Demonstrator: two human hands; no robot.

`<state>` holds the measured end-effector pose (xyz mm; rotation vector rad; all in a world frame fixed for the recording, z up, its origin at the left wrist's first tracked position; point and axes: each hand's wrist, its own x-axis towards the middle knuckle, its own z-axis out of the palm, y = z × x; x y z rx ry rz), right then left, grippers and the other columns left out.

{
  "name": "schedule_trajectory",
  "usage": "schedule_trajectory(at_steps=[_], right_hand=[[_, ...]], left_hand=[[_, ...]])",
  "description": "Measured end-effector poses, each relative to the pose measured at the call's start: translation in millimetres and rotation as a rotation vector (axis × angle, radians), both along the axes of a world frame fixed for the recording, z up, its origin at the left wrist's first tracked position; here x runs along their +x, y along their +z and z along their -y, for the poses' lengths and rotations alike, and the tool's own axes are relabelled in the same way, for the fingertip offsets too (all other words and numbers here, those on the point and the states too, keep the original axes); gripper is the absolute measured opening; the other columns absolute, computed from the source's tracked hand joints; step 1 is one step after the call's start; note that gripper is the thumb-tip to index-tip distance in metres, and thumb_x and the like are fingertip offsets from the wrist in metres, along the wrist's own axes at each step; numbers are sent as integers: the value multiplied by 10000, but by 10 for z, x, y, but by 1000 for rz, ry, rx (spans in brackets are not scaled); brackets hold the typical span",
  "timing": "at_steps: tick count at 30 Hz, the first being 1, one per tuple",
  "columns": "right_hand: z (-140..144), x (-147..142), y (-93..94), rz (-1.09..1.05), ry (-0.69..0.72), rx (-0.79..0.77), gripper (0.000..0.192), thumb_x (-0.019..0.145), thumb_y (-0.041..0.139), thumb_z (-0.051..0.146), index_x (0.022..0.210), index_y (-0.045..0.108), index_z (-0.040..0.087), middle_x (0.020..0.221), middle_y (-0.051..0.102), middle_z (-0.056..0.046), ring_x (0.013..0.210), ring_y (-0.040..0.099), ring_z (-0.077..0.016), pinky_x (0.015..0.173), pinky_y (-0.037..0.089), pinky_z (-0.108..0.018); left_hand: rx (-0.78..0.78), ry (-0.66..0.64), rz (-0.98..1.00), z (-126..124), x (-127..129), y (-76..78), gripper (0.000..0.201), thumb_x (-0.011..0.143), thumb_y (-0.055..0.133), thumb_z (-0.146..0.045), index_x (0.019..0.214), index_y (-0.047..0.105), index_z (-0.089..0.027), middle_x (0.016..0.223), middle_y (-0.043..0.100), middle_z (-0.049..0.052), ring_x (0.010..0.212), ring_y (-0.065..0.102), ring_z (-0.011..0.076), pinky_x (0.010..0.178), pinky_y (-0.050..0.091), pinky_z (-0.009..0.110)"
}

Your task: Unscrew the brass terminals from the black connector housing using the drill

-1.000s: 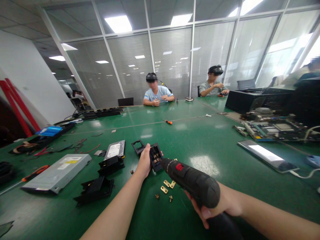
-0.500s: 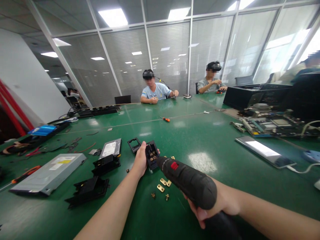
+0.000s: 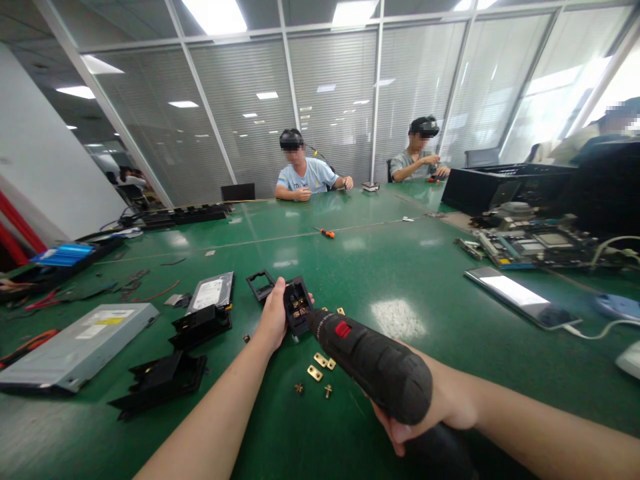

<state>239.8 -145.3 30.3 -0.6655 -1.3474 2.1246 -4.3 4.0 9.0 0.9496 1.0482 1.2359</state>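
My left hand [image 3: 274, 312] is closed round a small black plastic housing [image 3: 296, 283], tilted so its open side with brass terminals faces me. In my right hand [image 3: 395, 420] is a black cordless drill [image 3: 375, 363] with a red switch, its chuck end pointing at the housing's right side. The chuck hides whether a bit touches a terminal. Below the housing several brass plates [image 3: 315, 373] lie on the table, along with a brass screw [image 3: 328, 391] and another screw [image 3: 299, 388]. A black frame [image 3: 260, 285] rests just left of the housing.
Two black plastic housings [image 3: 160, 380], a hard drive [image 3: 213, 293] and a grey metal box [image 3: 80, 343] lie to the left. A phone [image 3: 515, 297] and circuit boards [image 3: 545, 243] are at right. An orange screwdriver [image 3: 327, 233] lies ahead; people sit across the green table [image 3: 350, 413].
The whole view has shifted slightly, so most things appear a little further left and higher. My hands keep the same hold on the housing and the drill.
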Motion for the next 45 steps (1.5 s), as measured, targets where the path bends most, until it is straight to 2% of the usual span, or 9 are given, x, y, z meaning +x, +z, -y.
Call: schedule_trajectory(at_steps=[3, 8, 15, 21, 29, 32, 36, 42, 45], right_hand=[[4, -8, -15, 4, 8, 3, 652, 482, 1058, 273, 1009, 698, 139, 658, 702, 22, 552, 695, -137, 504, 552, -189], [-12, 23, -79, 37, 12, 7, 610, 494, 1060, 349, 896, 643, 158, 673, 706, 8, 527, 671, -124, 515, 539, -202], [-28, -11, -13, 38, 44, -13, 572, 465, 1057, 239, 886, 684, 132, 670, 721, -2, 569, 693, -139, 520, 588, -213], [3, -41, 31, 69, 16, -5, 730, 435, 1075, 316, 1039, 706, 138, 680, 709, 19, 573, 682, -140, 507, 565, -209], [-7, -35, 5, 53, 25, 8, 707, 453, 1069, 335, 1020, 689, 148, 661, 697, 31, 552, 674, -124, 499, 545, -184], [-12, -48, 3, 62, 29, -6, 662, 430, 1067, 295, 943, 673, 152, 673, 699, 33, 539, 667, -113, 497, 541, -174], [-17, -58, 15, 96, 14, -43, 699, 412, 1058, 236, 993, 684, 135, 665, 714, 15, 533, 677, -127, 485, 499, -165], [-6, -69, 86, 78, 12, -59, 643, 401, 1044, 210, 913, 662, 141, 649, 708, 25, 507, 665, -114, 464, 480, -155], [28, -77, 148, 104, 0, -77, 607, 429, 1030, 197, 891, 639, 151, 635, 713, 29, 530, 671, -113, 493, 526, -165]], left_hand=[[-6, -7, -11, 5, -1, 4, 508, 1050, 437, -595, 1063, 655, -136, 894, 811, 176, 857, 814, 317, 712, 661, 410], [2, -12, 3, -1, -11, -7, 517, 1042, 455, -610, 1037, 664, -137, 898, 812, 172, 849, 812, 303, 733, 658, 394], [-15, -11, 5, 24, -12, 7, 542, 1025, 491, -639, 1042, 682, -132, 936, 812, 179, 890, 808, 319, 755, 656, 409], [-8, 0, 9, 35, -9, -8, 508, 1044, 465, -600, 1079, 658, -132, 931, 808, 179, 879, 804, 321, 736, 658, 426], [-23, 10, 3, 19, -12, -17, 522, 1050, 459, -596, 1060, 676, -121, 931, 809, 184, 877, 806, 315, 734, 654, 407], [-10, 4, -7, 9, -17, -26, 546, 1058, 436, -594, 1043, 686, -110, 921, 807, 189, 850, 804, 305, 719, 649, 390], [5, -4, -19, 12, -20, -30, 552, 1052, 443, -605, 1046, 687, -110, 920, 808, 188, 851, 801, 304, 715, 644, 386], [12, 0, -30, 25, -16, -15, 516, 1064, 428, -565, 1043, 680, -116, 913, 808, 175, 833, 797, 297, 719, 640, 389], [22, 0, -36, 28, -23, -22, 499, 1056, 450, -565, 1044, 676, -120, 915, 808, 171, 834, 795, 299, 721, 639, 395]])
